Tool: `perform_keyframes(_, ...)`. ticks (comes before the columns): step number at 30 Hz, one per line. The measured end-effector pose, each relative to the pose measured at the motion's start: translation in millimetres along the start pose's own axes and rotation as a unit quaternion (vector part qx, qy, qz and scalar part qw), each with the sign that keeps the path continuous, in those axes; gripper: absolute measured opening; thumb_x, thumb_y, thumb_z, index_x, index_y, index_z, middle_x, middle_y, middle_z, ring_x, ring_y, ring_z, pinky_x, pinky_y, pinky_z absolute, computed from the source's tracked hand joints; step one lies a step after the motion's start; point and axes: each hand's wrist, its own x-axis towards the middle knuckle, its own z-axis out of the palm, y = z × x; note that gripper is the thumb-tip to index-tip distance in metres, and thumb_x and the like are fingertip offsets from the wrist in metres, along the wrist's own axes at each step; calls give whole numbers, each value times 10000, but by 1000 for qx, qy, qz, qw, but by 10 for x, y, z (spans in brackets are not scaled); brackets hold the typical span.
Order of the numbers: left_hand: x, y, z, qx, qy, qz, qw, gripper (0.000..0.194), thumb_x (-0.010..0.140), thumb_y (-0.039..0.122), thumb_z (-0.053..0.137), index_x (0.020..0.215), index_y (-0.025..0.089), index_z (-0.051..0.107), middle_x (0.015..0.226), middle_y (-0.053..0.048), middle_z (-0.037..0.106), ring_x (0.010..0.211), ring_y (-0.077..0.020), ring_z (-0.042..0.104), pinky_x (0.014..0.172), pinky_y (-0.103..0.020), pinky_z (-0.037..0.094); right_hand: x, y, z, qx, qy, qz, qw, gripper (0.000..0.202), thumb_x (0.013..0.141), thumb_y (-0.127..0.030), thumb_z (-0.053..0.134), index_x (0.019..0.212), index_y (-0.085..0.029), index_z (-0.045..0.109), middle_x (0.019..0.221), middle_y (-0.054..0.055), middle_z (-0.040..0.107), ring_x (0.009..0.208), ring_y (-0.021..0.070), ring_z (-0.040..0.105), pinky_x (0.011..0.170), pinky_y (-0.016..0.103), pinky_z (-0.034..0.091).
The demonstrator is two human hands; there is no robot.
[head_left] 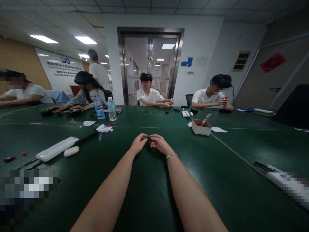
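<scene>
Both my arms reach forward over the dark green table (151,180). My left hand (139,143) and my right hand (159,144) meet near the middle of the view, fingers curled and fingertips close together. Between the fingertips is a small black object (149,139), pinched from both sides. Its kind is too small and too covered by the fingers to make out. A silver bracelet (171,156) circles my right wrist.
To the left lie a white power strip (58,149), a white computer mouse (71,151) and paper scraps (104,128). Two water bottles (111,109) stand beyond. An open cardboard box (201,127) sits front right, near a cable (231,149). Several people sit around the table.
</scene>
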Motion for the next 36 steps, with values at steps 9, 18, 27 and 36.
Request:
perform_keyframes(9, -18, 40, 6, 3, -5, -8, 1000, 240, 788, 309, 513, 984, 199, 596, 871, -32, 600, 718, -135, 553, 638, -242, 448, -6, -7, 0, -5, -3, -2, 1000, 90, 803, -84, 556, 871, -133, 588, 581, 11, 589, 485, 115, 583, 490, 221, 524)
perform_keyframes(18, -26, 50, -10, 1, -17, -3, 1000, 248, 802, 325, 496, 992, 200, 594, 899, -38, 603, 707, -132, 558, 646, -253, 460, -3, -10, 3, -5, 1, 1, 1000, 107, 810, -72, 531, 884, -127, 587, 580, 18, 592, 484, 116, 585, 491, 220, 527)
perform_keyframes(27, 0, 0, 9, -18, -2, 1, 1000, 246, 810, 331, 491, 982, 180, 583, 772, -21, 584, 687, -134, 561, 613, -242, 457, -9, -17, 12, -8, 3, 4, 1000, 100, 804, -71, 552, 878, -130, 584, 633, 31, 619, 477, 111, 587, 472, 212, 522)
perform_keyframes(36, 3, -11, 9, -19, -12, 0, 1000, 241, 803, 311, 493, 992, 188, 577, 811, -27, 604, 733, -144, 577, 628, -249, 457, -27, -31, 21, -9, -2, 7, 1000, 111, 810, -58, 532, 885, -125, 581, 585, 19, 600, 475, 113, 585, 485, 213, 522)
